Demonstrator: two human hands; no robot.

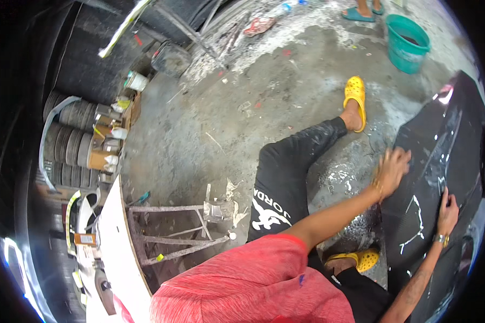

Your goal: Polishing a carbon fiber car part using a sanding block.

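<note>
A dark, glossy vehicle body panel (416, 206) lies before me on the right, wet and shiny in patches. My left hand (391, 170), blurred, hovers over or touches the panel's near edge; which of the two I cannot tell. Its fingers look spread, and nothing shows in them. Farther along the surface, my right hand (448, 214) rests palm-down on the panel, index finger stretched out and apart from the others. A metal-banded watch (443, 240) circles the right wrist. What lies under the right palm is hidden.
Wet concrete floor (210, 117) surrounds my yellow clogs (354, 91). A green bucket (407, 44) stands beyond the panel, near another person's sandalled feet (359, 14). A metal stand (173, 238) and a white panel (119, 242) are behind me; stacked tires (70, 141) line the wall.
</note>
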